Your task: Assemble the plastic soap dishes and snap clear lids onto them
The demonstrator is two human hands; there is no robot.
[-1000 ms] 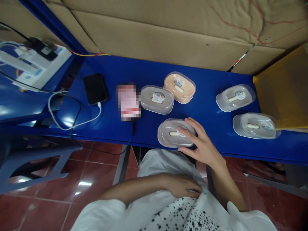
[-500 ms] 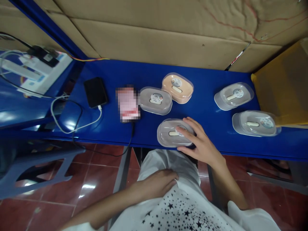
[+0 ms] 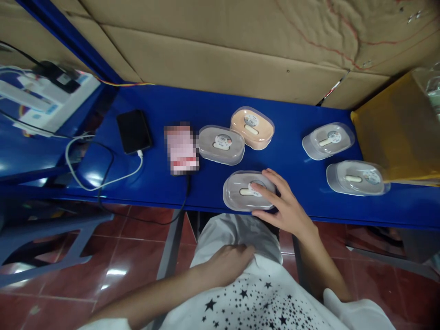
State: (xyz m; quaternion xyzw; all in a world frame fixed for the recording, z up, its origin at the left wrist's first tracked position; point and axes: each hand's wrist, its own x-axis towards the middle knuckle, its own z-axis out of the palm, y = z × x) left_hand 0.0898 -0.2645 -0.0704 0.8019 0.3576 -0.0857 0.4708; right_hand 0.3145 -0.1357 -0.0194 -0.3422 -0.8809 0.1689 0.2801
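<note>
My right hand (image 3: 283, 201) lies over an oval plastic box with a clear lid (image 3: 235, 189), fingers across the lid and thumb along its near rim. Part of the box's round label is covered by my fingers. Beyond it sit a grey-tinted box (image 3: 222, 145) and a peach-coloured box (image 3: 252, 128), both apart from my hand. Two more clear-lidded boxes (image 3: 328, 141) (image 3: 357, 178) stand to the right. My left hand (image 3: 227, 265) rests on the front of my white star-printed shirt (image 3: 247, 302), away from the table.
The blue table (image 3: 292, 119) also holds a black phone (image 3: 134, 131) on a white charging cable (image 3: 103, 176) and a pixelated flat item (image 3: 181, 149). A power strip (image 3: 44, 94) lies at the left, a yellow package (image 3: 398, 128) at the right, and cardboard (image 3: 213, 46) lines the back.
My left hand has moved leftward across the shirt, its forearm swinging lower. My right hand stays on the same box, and the boxes have not moved.
</note>
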